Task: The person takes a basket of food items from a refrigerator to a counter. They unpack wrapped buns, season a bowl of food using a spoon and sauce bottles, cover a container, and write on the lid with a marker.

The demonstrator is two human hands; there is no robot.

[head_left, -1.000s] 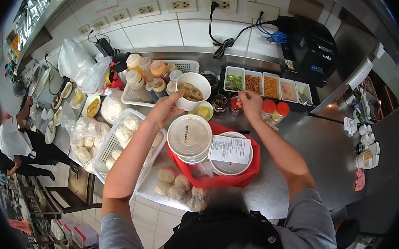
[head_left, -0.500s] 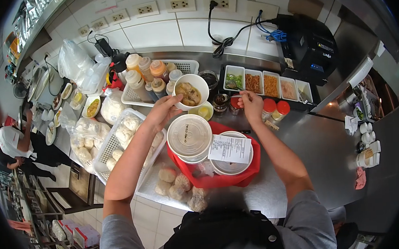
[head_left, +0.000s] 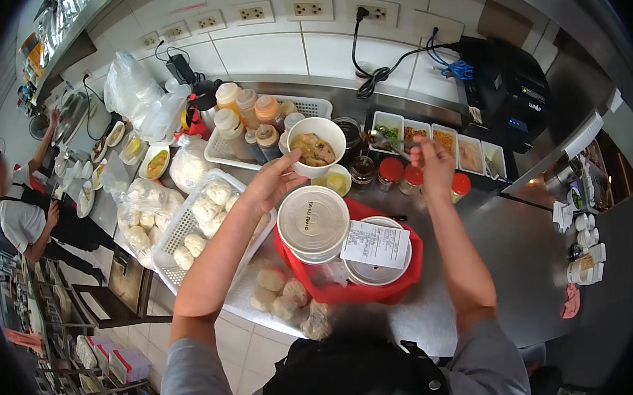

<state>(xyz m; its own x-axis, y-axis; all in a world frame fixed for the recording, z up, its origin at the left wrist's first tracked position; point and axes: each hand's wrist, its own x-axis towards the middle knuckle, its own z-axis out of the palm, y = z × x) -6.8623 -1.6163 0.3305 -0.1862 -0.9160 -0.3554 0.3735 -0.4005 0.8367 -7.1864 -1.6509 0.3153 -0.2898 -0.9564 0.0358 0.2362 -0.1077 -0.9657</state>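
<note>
Head view: from my remote seat I am looking down on two bare forearms reaching over a metal tabletop [head_left: 475, 260].
White bowl: the round, plain bowl [head_left: 319, 171] is tilting toward me above the tabletop, showing glossy brown-yellow food [head_left: 315, 150] in pieces.
Left grip: the left hand [head_left: 275, 184] is closing on the bowl's near left side, thumb at the rim.
Right grip: the right hand [head_left: 434, 169] is pinching a slim metallic utensil [head_left: 399, 148], fingertips nearly together; the utensil's far end is hovering by the green-filled tub, too blurred for me to read.
Topping tubs: a row is holding chopped greens [head_left: 387, 130], brown bits [head_left: 418, 130], orange crumbs [head_left: 443, 141] and something pale pink [head_left: 469, 155].
Red-lidded jars: three jars [head_left: 389, 169] are standing below the tubs.
Red bag: the bag [head_left: 316, 293] is surrounding lidded round containers [head_left: 313, 221], one carrying a printed receipt [head_left: 375, 243].
Perforated basket: white buns [head_left: 207, 209] are filling the basket [head_left: 173, 240] on the left.
Bottles: squeeze bottles [head_left: 231, 130] are crowding a second white basket.
Room: a black printer [head_left: 507, 85] is standing against white tiles [head_left: 266, 58]; a co-worker [head_left: 21, 218] is standing far left.
</note>
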